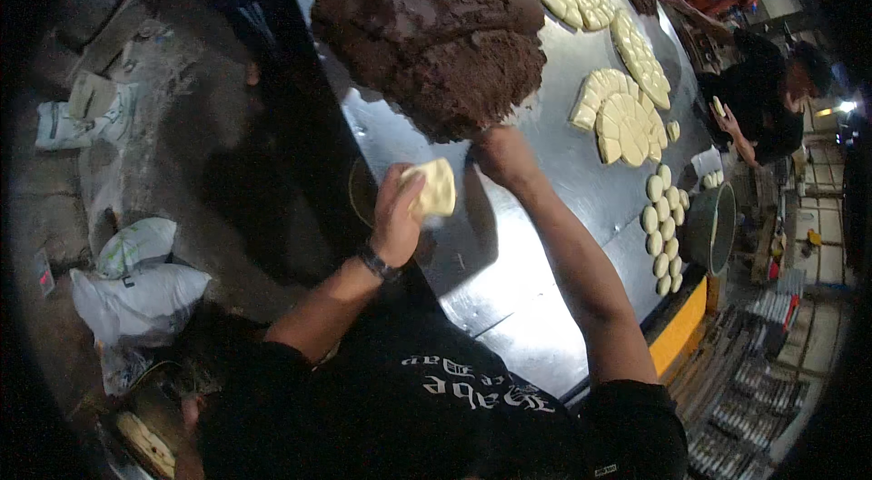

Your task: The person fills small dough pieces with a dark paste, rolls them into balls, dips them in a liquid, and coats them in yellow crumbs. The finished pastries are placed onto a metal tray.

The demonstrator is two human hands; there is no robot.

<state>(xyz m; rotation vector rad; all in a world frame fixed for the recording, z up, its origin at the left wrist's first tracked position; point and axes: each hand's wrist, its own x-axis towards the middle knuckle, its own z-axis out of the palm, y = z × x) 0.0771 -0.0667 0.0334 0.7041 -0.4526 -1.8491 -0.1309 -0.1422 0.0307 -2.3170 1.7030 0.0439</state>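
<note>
A flat, pale yellow piece of dough rests in my left hand, with the thumb laid over it and the fingers behind. My right hand is curled at the near edge of a large mound of dark brown paste. Its fingertips are partly hidden where they meet the paste. Both hands are over a shiny metal table, the left one by its left edge.
Cut, rounded sheets of dough lie on the table's right side. Nearer stand several small dough balls and a round tub. Across the table a person holds a small dough piece. White sacks sit on the floor at left.
</note>
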